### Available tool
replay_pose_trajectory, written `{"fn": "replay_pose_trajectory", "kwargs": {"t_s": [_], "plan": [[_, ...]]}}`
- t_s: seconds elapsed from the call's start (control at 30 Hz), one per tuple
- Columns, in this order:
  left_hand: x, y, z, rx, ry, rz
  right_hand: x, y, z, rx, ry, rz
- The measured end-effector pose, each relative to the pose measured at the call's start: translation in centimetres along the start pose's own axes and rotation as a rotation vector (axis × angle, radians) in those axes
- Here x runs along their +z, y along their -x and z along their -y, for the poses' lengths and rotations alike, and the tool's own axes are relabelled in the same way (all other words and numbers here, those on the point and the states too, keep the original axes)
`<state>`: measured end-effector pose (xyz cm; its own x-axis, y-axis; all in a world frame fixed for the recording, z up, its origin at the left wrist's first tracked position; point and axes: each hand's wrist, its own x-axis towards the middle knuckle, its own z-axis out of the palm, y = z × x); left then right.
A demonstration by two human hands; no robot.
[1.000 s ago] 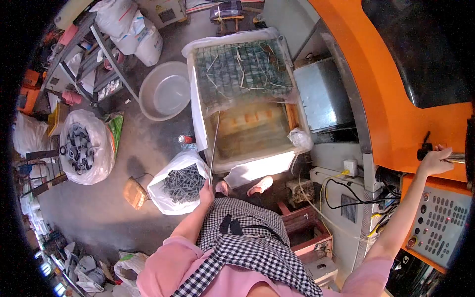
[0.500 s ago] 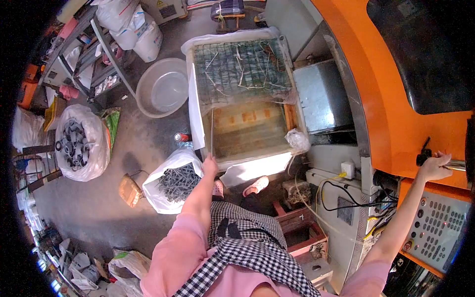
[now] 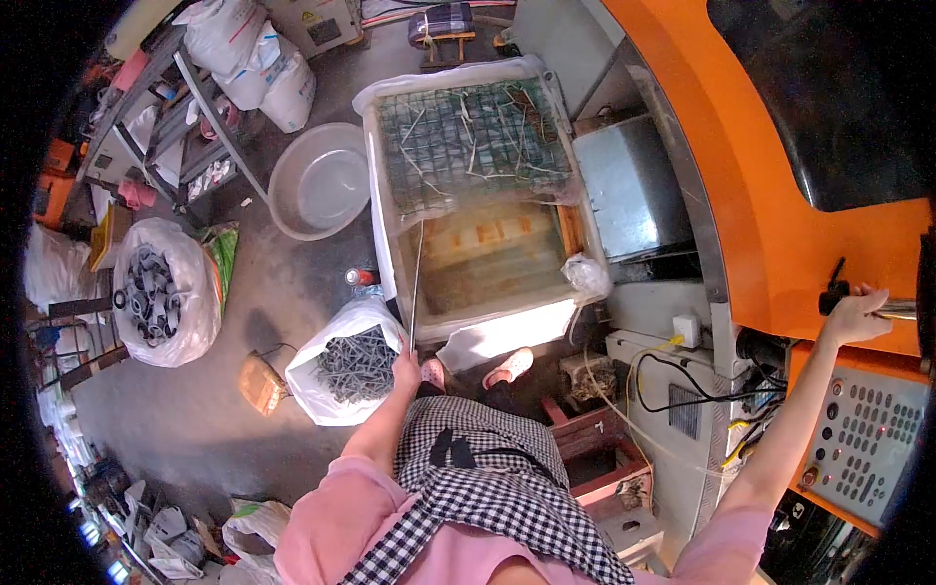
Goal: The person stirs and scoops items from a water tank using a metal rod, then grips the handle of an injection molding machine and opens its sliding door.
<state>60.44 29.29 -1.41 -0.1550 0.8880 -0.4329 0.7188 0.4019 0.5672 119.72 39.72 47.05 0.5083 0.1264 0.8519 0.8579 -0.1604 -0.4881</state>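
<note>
My left hand [image 3: 408, 369] is closed around the lower end of a thin metal rod [image 3: 416, 278]. The rod points away from me, over the near left edge of a large white-lined tub [image 3: 378, 195]. Inside the tub are murky water [image 3: 487, 263] and a green mesh [image 3: 478, 132] with thin strips on it. Just left of that hand stands a white bag [image 3: 304, 375] full of thin grey plastic pieces [image 3: 359, 363]. At the far right, my right hand [image 3: 858, 317] is wrapped around a metal handle [image 3: 899, 309] on the orange machine [image 3: 760, 244], beside a black knob [image 3: 832, 295].
A control panel [image 3: 868, 429] sits below my right hand. A round plastic basin [image 3: 283, 185], a bag of grey rings [image 3: 200, 322] and a red can [image 3: 359, 277] stand on the floor to the left. Cables [image 3: 707, 395] and a reddish metal frame [image 3: 609, 478] lie between me and the machine.
My left hand has drawn back toward my body with the rod, whose far end now lies closer to me. My right hand stays on the handle. The view has shifted slightly.
</note>
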Motion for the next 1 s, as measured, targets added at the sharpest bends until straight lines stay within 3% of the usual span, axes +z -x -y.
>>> {"fn": "replay_pose_trajectory", "kwargs": {"t_s": [0.17, 0.3, 0.4, 0.47, 0.7, 1.0], "plan": [[2.2, -3.8, 0.4, 0.093, -0.052, -0.202, 0.0, 0.1, 0.7, 0.018, 0.044, 0.019], [1.8, -4.8, -1.5, 0.056, -0.019, -0.23, -0.1, 0.5, 2.8, 0.06, 0.128, 0.012], [0.1, -4.6, -2.5, 0.052, -0.034, -0.146, 0.1, 0.5, 2.8, 0.113, 0.011, 0.017], [-1.6, -3.5, -2.9, -0.082, -0.046, 0.049, 0.0, 0.8, 3.7, 0.158, 0.016, 0.04], [-10.4, 1.8, -6.0, -0.062, -0.51, 0.269, -0.6, 0.8, 4.3, 0.193, 0.009, 0.03], [-14.4, 2.3, -8.3, 0.101, -0.725, 0.286, -0.6, 0.5, 3.4, 0.175, 0.063, 0.073]]}}
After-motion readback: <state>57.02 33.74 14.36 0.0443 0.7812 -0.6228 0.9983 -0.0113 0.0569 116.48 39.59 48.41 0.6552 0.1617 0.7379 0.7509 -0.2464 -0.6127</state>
